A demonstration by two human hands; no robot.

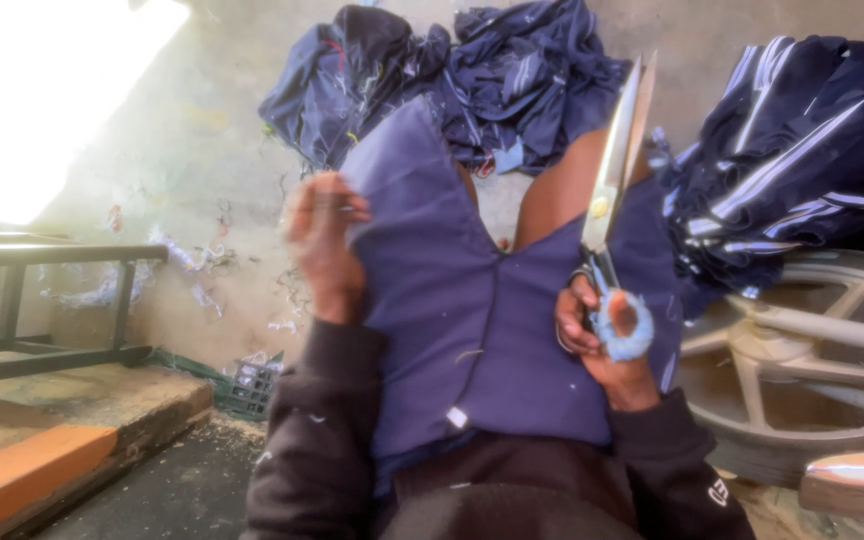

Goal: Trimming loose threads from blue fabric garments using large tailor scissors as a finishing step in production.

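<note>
Between the 2 hands hangs a blue garment [462,300]; left hand [324,245] pinches its edge, right hand [602,335] grips scissors [614,170]

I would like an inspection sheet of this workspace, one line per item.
Surface: grey concrete floor with dust; orange-edged step.
Job's things: blue-purple cloth garment piece, held up; long steel scissors with blue-wrapped handle, blades closed.
Clutter: piles of dark navy striped fabric; thread scraps along the wall.
Grippers: left hand grips the garment's edge; right hand holds the scissors.
Cables: nothing seen.
Surroundings: dark wooden bench; large grey metal wheel; bright window.
</note>
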